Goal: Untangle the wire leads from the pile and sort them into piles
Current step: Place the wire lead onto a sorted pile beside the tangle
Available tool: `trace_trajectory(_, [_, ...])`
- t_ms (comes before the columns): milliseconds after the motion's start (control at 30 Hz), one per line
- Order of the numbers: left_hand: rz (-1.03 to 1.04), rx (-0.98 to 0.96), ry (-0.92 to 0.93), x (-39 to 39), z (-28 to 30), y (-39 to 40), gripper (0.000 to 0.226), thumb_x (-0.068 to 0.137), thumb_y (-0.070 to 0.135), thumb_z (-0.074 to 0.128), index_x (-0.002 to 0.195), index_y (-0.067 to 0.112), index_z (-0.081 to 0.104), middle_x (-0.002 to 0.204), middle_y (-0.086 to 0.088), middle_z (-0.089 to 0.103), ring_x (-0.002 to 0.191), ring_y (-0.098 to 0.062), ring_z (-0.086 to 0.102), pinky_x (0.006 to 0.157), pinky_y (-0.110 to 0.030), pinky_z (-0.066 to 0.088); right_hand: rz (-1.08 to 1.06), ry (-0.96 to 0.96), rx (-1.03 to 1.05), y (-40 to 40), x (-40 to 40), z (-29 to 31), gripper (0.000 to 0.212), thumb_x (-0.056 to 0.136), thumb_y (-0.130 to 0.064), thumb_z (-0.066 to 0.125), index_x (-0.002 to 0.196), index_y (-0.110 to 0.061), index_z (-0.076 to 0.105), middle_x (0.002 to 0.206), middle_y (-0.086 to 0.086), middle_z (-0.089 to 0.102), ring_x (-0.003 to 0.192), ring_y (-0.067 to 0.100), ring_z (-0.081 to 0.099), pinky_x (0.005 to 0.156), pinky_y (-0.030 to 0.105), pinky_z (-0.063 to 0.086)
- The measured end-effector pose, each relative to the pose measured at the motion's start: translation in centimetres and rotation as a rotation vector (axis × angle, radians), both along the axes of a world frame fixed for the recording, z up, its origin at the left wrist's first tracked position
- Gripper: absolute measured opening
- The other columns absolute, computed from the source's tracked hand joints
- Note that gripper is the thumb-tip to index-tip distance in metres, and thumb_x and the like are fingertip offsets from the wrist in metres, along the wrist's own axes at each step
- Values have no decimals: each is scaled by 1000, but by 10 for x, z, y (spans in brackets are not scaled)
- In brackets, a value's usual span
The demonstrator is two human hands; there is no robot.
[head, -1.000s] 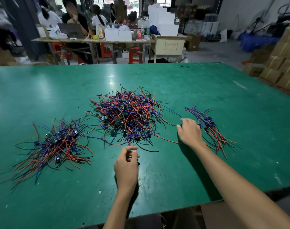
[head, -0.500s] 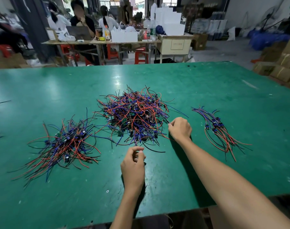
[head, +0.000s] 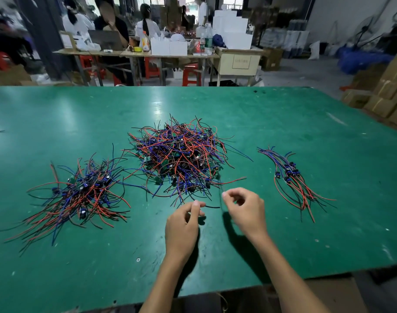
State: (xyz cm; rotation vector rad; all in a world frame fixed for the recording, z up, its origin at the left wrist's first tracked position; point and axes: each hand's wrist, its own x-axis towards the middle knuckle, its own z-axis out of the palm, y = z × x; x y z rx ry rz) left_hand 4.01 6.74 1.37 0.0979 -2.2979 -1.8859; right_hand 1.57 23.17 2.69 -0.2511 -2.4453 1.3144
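On the green table [head: 283, 123], the central tangled pile [head: 181, 159] dwarfs the left pile [head: 80, 195] and right bundle [head: 292, 179]. Both hands, left hand [head: 181, 229] and right hand [head: 245, 211], pinch a black lead [head: 212, 207] (blurred); tugging may drag snagged neighbours along.

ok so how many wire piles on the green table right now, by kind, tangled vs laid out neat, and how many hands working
Tangled wire piles: 2, the big middle pile and the left pile
Neat, combed-out wire piles: 1, the right pile
Hands: 2, the left hand and the right hand, both pinching one thin dark wire over the green table
Total: 3 piles, 2 hands
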Motion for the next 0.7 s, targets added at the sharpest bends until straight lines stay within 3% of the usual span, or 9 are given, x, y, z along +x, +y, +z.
trace_trajectory(200, [-34, -45, 1, -2, -2, -2, 48, 95, 57, 41, 82, 30, 78, 92, 26, 75, 88, 0, 71, 90, -39, 55, 141, 225, 256, -29, 27, -18, 14, 83, -47, 67, 81, -33, 70, 74, -19, 68, 70, -2, 59, 76, 29, 45])
trace_trajectory(300, [-40, -6, 2, -2, -2, -4, 43, 92, 56, 49, 86, 26, 79, 84, 14, 77, 85, -11, 72, 84, -44, 56, 230, 313, 316, -30, 32, -19, 13, 84, -40, 70, 84, -28, 72, 79, -17, 70, 73, 3, 59, 73, 30, 47])
trace_trajectory(533, [-32, 91, 0, -2, -3, -6, 14, 94, 24, 66, 83, 22, 74, 77, 2, 74, 76, -23, 69, 78, -52, 57, 289, 286, 241, -24, 38, -20, 15, 89, -38, 67, 81, -28, 62, 74, -16, 62, 67, 3, 55, 63, 27, 47])
trace_trajectory(700, [40, 327, -30, 2, 6, -7, 17, 84, 29, 58, 73, 20, 67, 74, -3, 70, 63, -21, 53, 62, -52, 57, 99, 281, 99, -20, 32, -24, 14, 93, -44, 61, 85, -33, 60, 71, -14, 61, 62, 7, 57, 57, 19, 41])
